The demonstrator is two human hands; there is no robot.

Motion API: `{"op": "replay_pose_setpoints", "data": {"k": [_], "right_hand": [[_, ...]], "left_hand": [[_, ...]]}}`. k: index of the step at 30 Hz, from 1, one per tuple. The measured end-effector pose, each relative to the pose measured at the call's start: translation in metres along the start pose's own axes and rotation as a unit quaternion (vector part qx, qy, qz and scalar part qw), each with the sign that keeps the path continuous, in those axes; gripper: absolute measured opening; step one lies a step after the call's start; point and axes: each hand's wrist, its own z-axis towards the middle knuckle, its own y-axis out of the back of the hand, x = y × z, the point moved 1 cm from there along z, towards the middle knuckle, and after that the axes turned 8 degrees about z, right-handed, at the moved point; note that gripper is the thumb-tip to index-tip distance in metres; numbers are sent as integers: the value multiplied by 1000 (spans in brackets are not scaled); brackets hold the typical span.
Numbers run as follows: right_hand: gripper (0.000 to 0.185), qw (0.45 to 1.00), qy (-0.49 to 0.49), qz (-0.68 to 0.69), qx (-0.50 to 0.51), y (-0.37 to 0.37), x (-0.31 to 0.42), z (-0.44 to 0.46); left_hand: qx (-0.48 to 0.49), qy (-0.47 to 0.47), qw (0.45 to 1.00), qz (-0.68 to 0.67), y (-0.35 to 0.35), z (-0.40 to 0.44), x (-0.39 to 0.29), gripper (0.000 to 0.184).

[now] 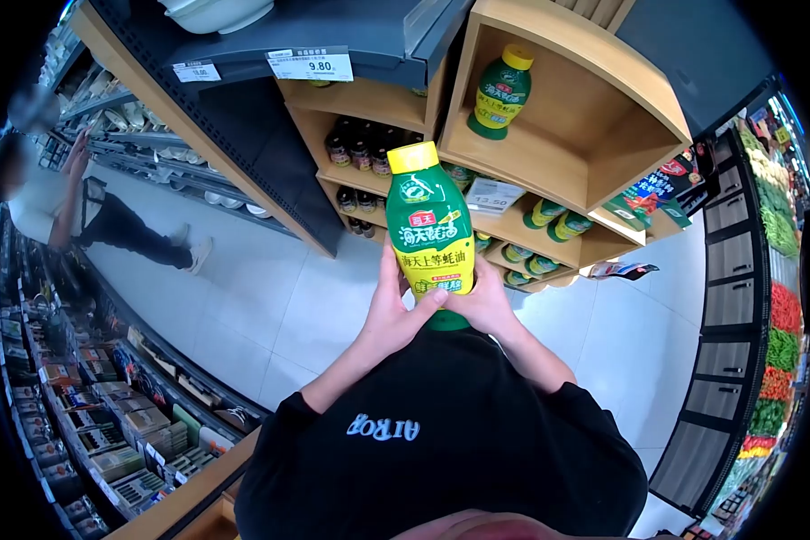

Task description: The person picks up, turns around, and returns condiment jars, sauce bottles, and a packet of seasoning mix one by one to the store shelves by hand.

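Between both hands I hold a green oyster sauce bottle (429, 229) with a yellow cap and a yellow label, upright in front of my chest. My left hand (398, 301) wraps its lower left side, the thumb lying across the label. Around the lower right side curls my right hand (484, 297), its fingers mostly hidden behind the bottle. A similar oyster sauce bottle (501, 94) stands on the upper wooden display shelf (567, 126), beyond my hands.
Lower shelves carry dark jars (360, 148) and more green bottles (558, 222), with a price card (493, 196) among them. A person (90, 202) stands in the aisle at left. Packaged goods (126, 432) fill racks at lower left; vegetables (783, 346) line the right.
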Motion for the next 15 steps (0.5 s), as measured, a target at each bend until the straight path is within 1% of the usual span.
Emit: {"op": "replay_pose_setpoints", "data": {"k": [2,3,4,6,7,8,10,11,12,13,14,15], "right_hand": [[57,987,13,-158,-24,-8,12,-5],[57,980,51,-190,-11,-11,19,-10],[62,970,84,-224,28,-15,33,-15],[72,946,164,-267,87,-19,49,-25],[70,946,216,-230,81,-21,51,-27],[67,950,220,-200,93,-19,48,-26],[61,958,221,-140,120,-11,38,-23],[51,968,208,-92,108,-10,36,-22],[51,970,199,-50,130,-7,25,-18],[52,981,148,45,118,-10,12,-19],[52,980,93,140,104,-14,0,-20],[53,975,32,164,144,-12,-8,-20]], "left_hand": [[-8,-6,1000,-10,-1,0,-3,93],[-22,5,999,-30,3,0,5,97],[-55,20,996,-60,5,0,8,92],[-58,63,987,-134,17,0,5,83],[-62,38,983,-170,20,0,6,75],[-52,43,981,-183,24,-2,4,77],[-56,39,983,-171,24,-3,2,90],[-59,26,983,-173,23,-2,1,90],[-66,15,981,-180,22,-1,2,91],[-72,5,980,-187,22,0,4,91],[-76,-3,978,-193,21,0,5,91],[-82,3,978,-192,19,1,4,92]]}}
